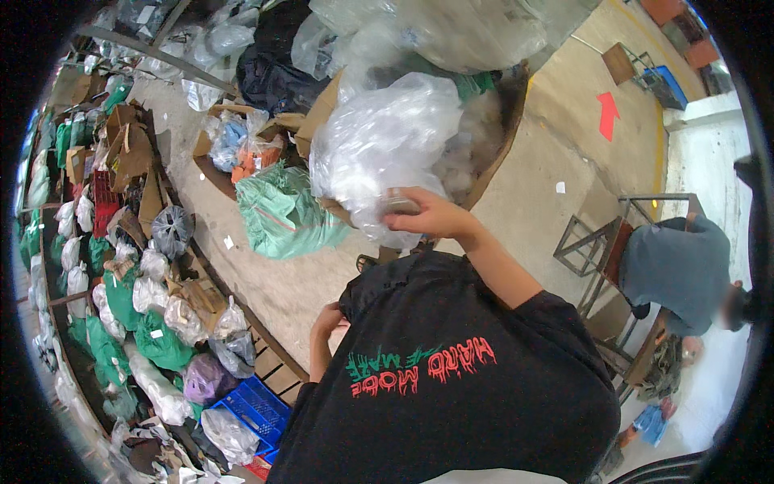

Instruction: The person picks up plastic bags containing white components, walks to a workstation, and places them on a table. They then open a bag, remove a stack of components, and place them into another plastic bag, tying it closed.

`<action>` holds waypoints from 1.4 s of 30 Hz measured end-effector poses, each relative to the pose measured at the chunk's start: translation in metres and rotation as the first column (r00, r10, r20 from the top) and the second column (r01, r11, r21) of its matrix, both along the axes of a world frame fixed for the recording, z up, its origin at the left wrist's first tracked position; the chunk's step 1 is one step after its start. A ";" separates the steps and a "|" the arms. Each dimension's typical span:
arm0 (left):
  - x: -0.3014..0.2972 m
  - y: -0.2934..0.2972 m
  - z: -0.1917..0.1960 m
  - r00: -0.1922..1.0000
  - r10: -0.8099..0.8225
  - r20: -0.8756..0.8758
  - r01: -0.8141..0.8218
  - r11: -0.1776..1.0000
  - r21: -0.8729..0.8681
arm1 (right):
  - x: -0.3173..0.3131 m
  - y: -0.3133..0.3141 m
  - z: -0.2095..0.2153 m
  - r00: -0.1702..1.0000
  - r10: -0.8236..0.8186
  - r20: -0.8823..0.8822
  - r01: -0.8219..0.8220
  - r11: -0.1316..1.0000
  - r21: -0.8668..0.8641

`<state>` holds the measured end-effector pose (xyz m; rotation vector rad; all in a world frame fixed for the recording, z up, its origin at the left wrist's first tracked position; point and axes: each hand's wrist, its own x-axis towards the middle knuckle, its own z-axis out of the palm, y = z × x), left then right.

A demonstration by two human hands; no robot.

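Note:
My right hand point(435, 216) reaches forward, its fingers curled round a small flat grey-brown object point(401, 204) whose kind I cannot make out. It is held against a large clear plastic bag point(387, 137), which bulges over the edge of a big cardboard box point(493, 173). My left hand point(326, 320) is low beside the hem of my black shirt point(451, 355); its fingers are mostly hidden by the cloth. Left of the clear bag, a green woven sack point(282, 211) slumps on the floor.
A smaller open carton point(211, 169) holds plastic scraps. Racks of bagged goods, a wooden pallet point(274, 359) and a blue crate point(254, 411) line the left. At right are a metal-framed stand point(580, 242) and a person in a grey-blue top point(673, 270). A red arrow point(608, 115) marks the floor.

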<state>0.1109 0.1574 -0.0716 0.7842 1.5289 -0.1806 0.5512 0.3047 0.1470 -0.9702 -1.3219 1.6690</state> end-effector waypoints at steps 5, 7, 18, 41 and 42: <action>0.047 0.072 0.081 0.988 0.148 -0.048 -0.094 0.812 0.576 | 0.038 -0.018 -0.021 0.639 -0.218 -0.737 -0.104 0.925 -0.364; 0.080 0.092 0.124 0.891 0.286 0.354 -0.447 0.698 0.559 | 0.033 -0.025 -0.031 0.203 -0.108 -0.973 -0.158 0.977 -0.141; 0.196 0.171 0.186 0.507 0.092 0.857 -0.575 0.777 0.256 | -0.008 0.021 0.057 0.285 0.117 -0.951 -0.221 0.974 0.054; 0.126 0.524 0.132 0.992 -0.117 -0.047 0.103 0.536 0.838 | 0.059 -0.039 -0.165 0.634 -0.611 0.474 0.771 0.449 -0.452; 0.117 0.511 0.113 0.936 -0.330 -0.119 0.255 0.405 0.878 | 0.054 -0.040 -0.189 0.648 -0.577 0.498 0.761 0.515 -0.394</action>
